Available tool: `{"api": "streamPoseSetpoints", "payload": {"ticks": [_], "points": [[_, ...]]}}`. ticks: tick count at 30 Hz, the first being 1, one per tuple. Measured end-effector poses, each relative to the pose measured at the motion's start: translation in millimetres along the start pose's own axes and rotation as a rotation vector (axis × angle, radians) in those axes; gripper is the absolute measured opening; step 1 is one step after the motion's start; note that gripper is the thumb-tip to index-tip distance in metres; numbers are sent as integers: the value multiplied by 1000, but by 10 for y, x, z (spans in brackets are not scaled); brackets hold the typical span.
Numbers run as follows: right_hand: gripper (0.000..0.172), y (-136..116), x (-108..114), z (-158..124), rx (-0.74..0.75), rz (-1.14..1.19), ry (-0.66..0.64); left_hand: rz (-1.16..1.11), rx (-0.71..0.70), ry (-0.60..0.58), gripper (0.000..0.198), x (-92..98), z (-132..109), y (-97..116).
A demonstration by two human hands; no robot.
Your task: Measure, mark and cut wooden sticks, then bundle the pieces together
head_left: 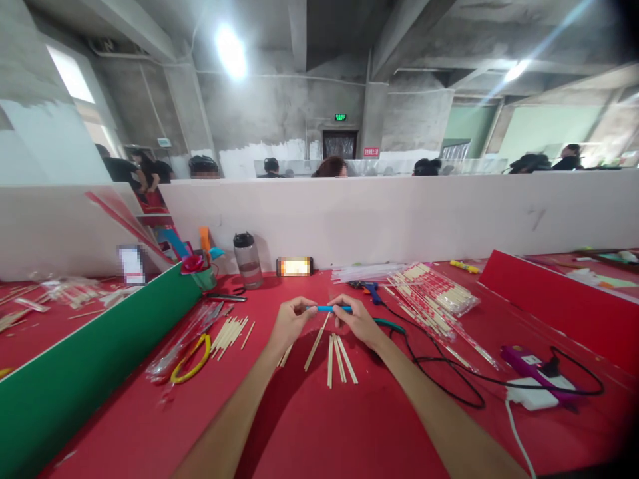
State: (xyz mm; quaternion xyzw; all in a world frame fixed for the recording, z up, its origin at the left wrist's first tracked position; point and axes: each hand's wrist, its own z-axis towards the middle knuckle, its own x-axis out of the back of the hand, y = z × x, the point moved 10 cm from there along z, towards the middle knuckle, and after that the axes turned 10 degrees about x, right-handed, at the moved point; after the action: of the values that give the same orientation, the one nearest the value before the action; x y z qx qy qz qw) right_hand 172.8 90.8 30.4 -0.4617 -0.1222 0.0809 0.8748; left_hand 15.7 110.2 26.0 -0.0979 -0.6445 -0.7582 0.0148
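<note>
Between my two hands a thin blue stick-like piece, perhaps a pen (325, 309), is held level above the red table. My left hand (293, 320) pinches its left end. The right end sits in the closed fingers of my right hand (355, 320). Just below lie several short wooden sticks (339, 359), loosely fanned out. A few more sticks are partly hidden by my left forearm. Off to the left is a small pile of cut sticks (229, 334) beside yellow-handled scissors (192, 362).
A blue glue gun (370, 290) lies right of my hands, its black cable looping toward a purple power strip (536, 369). Packs of sticks (434, 299) lie behind it. A bottle (247, 261) and phone (294, 267) stand at the back. Green (110, 346) and red (559, 306) dividers flank the table.
</note>
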Motion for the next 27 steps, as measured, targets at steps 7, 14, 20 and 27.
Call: {"api": "streamPoseSetpoints", "payload": {"ticks": [7,14,20,27], "points": [[25,-126,-75,-9,31,-288,-170,218,-62,-43,23,-101,-63,105],[22,-97,170,-5,22,-875,-262,804,7,-37,15,-173,-142,-66],[24,123,833,-43,-290,-1217,-88,1148,161,-130,24,-262,-193,-426],[26,292,1039,-118,-410,-1285,-122,1138,118,-117,22,-274,-276,-408]]}}
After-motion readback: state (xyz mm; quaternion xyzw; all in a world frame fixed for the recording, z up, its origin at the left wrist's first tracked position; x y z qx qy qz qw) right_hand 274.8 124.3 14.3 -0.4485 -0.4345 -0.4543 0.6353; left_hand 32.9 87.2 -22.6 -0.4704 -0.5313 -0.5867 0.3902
